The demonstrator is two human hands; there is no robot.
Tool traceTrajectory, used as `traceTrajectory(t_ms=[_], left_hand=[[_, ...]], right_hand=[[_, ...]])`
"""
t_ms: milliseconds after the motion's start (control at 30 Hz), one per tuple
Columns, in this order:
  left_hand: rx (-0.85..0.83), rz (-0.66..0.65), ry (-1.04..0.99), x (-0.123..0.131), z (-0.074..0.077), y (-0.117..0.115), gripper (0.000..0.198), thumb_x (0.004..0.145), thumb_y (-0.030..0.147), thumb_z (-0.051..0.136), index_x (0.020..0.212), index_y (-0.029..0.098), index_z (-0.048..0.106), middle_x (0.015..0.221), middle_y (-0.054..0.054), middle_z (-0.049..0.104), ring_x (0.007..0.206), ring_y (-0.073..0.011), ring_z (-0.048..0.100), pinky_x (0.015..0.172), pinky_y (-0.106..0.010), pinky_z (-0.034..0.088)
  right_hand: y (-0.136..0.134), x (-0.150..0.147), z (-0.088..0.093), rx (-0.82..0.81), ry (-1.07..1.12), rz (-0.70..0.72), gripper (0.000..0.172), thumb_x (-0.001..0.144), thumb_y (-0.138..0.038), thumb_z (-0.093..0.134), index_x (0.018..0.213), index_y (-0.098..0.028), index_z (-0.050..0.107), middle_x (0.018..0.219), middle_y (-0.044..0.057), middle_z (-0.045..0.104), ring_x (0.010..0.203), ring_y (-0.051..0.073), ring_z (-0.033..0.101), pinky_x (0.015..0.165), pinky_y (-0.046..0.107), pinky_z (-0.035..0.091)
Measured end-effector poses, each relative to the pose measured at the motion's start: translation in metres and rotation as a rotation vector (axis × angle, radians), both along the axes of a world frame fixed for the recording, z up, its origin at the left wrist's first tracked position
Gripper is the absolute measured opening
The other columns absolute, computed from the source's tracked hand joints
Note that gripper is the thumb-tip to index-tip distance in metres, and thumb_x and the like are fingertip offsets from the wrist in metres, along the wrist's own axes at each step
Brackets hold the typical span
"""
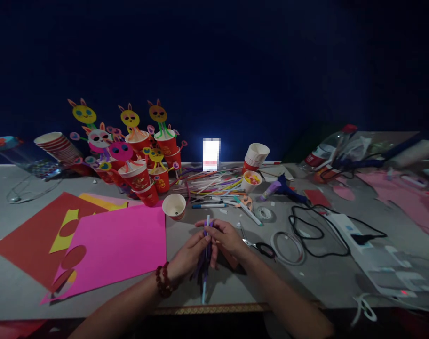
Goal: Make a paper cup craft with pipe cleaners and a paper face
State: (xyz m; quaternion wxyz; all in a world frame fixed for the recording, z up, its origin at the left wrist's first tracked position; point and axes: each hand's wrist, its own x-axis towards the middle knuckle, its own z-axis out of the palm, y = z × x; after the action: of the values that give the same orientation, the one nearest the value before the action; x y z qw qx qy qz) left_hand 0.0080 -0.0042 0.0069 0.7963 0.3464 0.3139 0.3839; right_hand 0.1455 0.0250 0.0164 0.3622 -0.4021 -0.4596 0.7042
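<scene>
Bare forearms (281, 296) slant inward from the lower edge of the head view, with a red bracelet (164, 279) at the left wrist. Gathering or aligning stems seems to be the step in hand; the next move calls for a steady pinch so none slip. Left hand (195, 245) and right hand (228, 238) meet over the table (316, 278), fingers curled, thumbs close together. Both grasp the pale stem (203, 294) and purple stems (201, 270) between them. Scissors (254, 245) lie beside the right hand.
</scene>
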Motion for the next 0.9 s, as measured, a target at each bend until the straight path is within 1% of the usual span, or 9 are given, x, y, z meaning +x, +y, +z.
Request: traceTrajectory(t_ms=[133, 200, 267, 333, 400, 467, 567, 733, 900], left_hand=[[-0.024, 0.04, 0.011, -0.004, 0.005, 0.002, 0.036, 0.083, 0.05, 0.066, 0.09, 0.017, 0.054, 0.062, 0.005, 0.056, 0.04, -0.006, 0.046, 0.051, -0.025, 0.054], [-0.026, 0.058, 0.009, -0.006, 0.007, 0.003, 0.036, 0.083, 0.049, 0.067, 0.089, 0.017, 0.054, 0.061, 0.006, 0.053, 0.041, -0.0053, 0.042, 0.05, -0.025, 0.053], [-0.027, 0.064, 0.002, -0.007, 0.009, 0.004, 0.035, 0.084, 0.049, 0.066, 0.088, 0.016, 0.054, 0.06, 0.007, 0.05, 0.041, -0.0049, 0.039, 0.049, -0.023, 0.051], [-0.037, 0.061, -0.005, -0.008, 0.009, 0.004, 0.035, 0.083, 0.049, 0.067, 0.089, 0.016, 0.055, 0.059, 0.007, 0.048, 0.041, -0.0047, 0.037, 0.047, -0.022, 0.049], [-0.055, 0.053, -0.008, -0.008, 0.009, 0.004, 0.037, 0.082, 0.05, 0.067, 0.09, 0.016, 0.055, 0.06, 0.008, 0.047, 0.042, -0.0045, 0.036, 0.047, -0.021, 0.049], [-0.072, 0.047, -0.004, -0.008, 0.009, 0.003, 0.038, 0.081, 0.051, 0.068, 0.091, 0.016, 0.055, 0.06, 0.008, 0.047, 0.042, -0.0043, 0.035, 0.045, -0.02, 0.048], [-0.085, 0.047, 0.015, -0.008, 0.009, 0.002, 0.04, 0.08, 0.052, 0.069, 0.091, 0.017, 0.055, 0.059, 0.008, 0.047, 0.041, -0.0041, 0.035, 0.044, -0.019, 0.048], [-0.069, 0.047, 0.042, -0.008, 0.009, 0.004, 0.04, 0.08, 0.053, 0.068, 0.09, 0.017, 0.055, 0.059, 0.008, 0.048, 0.041, -0.0039, 0.036, 0.044, -0.019, 0.048], [0.076, 0.082, 0.027, -0.01, 0.007, 0.007, 0.034, 0.086, 0.05, 0.062, 0.09, 0.016, 0.057, 0.071, 0.001, 0.062, 0.044, -0.0054, 0.041, 0.047, -0.021, 0.05]], right_hand=[[0.009, 0.015, 0.014, 0.229, -0.091, -0.096, 0.039, 0.081, -0.05, 0.069, 0.106, -0.021, 0.073, 0.096, 0.004, 0.073, 0.088, 0.021, 0.067, 0.074, 0.029, 0.052], [0.012, 0.037, 0.029, 0.328, -0.217, -0.143, 0.031, 0.085, -0.045, 0.065, 0.105, -0.023, 0.073, 0.106, 0.005, 0.072, 0.096, 0.023, 0.065, 0.079, 0.032, 0.052], [0.012, 0.068, 0.043, 0.461, -0.449, -0.211, 0.026, 0.09, -0.042, 0.059, 0.101, -0.023, 0.074, 0.1, 0.005, 0.074, 0.093, 0.024, 0.066, 0.08, 0.034, 0.051], [0.011, 0.102, 0.048, 0.59, -0.759, -0.256, 0.026, 0.091, -0.038, 0.055, 0.104, -0.024, 0.073, 0.107, 0.007, 0.073, 0.099, 0.027, 0.065, 0.082, 0.036, 0.05], [0.009, 0.132, 0.042, 0.688, -1.109, -0.286, 0.025, 0.089, -0.033, 0.054, 0.102, -0.022, 0.072, 0.109, 0.01, 0.072, 0.102, 0.03, 0.064, 0.084, 0.04, 0.049], [0.008, 0.151, 0.028, 0.741, -1.372, -0.217, 0.025, 0.086, -0.025, 0.054, 0.101, -0.019, 0.071, 0.105, 0.013, 0.072, 0.1, 0.031, 0.064, 0.089, 0.043, 0.047], [0.007, 0.162, 0.007, 0.774, -1.562, -0.139, 0.025, 0.082, -0.018, 0.053, 0.1, -0.017, 0.07, 0.108, 0.015, 0.067, 0.098, 0.029, 0.063, 0.089, 0.04, 0.048], [0.01, 0.17, 0.005, 0.764, -1.424, -0.189, 0.019, 0.085, -0.027, 0.054, 0.092, -0.019, 0.069, 0.105, 0.014, 0.063, 0.096, 0.029, 0.061, 0.088, 0.042, 0.048], [-0.005, 0.152, 0.035, 0.537, -0.732, -0.282, 0.031, 0.081, -0.049, 0.065, 0.088, -0.02, 0.068, 0.102, 0.011, 0.063, 0.094, 0.025, 0.06, 0.08, 0.035, 0.051]])
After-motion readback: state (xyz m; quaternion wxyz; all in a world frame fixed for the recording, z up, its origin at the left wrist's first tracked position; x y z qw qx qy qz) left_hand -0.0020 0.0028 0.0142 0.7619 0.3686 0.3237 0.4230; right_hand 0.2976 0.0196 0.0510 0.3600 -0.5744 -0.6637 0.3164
